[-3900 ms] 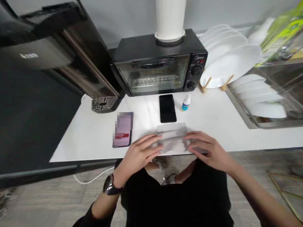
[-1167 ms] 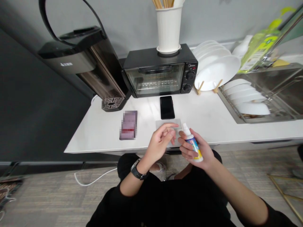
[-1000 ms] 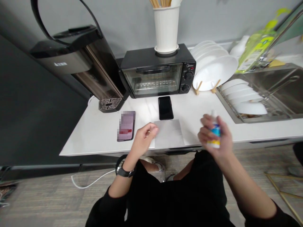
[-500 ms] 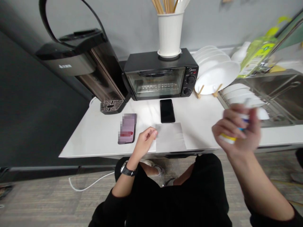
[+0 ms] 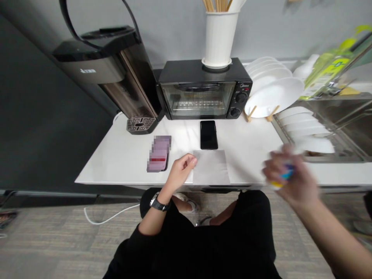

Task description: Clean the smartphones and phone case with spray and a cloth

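My left hand (image 5: 182, 167) rests on the counter with its fingers curled. Its fingertips meet the left edge of a flat, square grey sheet (image 5: 211, 168); whether anything is inside the fingers is hidden. In the air over the counter's front right, my right hand (image 5: 292, 180) is wrapped round a small tube-like item (image 5: 287, 172) coloured blue and yellow. Motion smears that hand and most of the item. Just behind the sheet lies a black phone (image 5: 208, 135). Another phone, with a pinkish, pixelated screen (image 5: 159, 154), lies left of my left hand.
A black toaster oven (image 5: 200, 100) carries a white cup (image 5: 220, 42) of chopsticks. To its left stands a tall drinks dispenser (image 5: 116, 73). White plates (image 5: 274, 95) stand in a wooden rack on the right, near bowls (image 5: 303, 126) by the sink. A green bottle (image 5: 328, 73) stands behind.
My right hand has swung slightly lower and tilted, still round the blue and yellow item. My left hand stays at the sheet's edge. The view has shifted a little.
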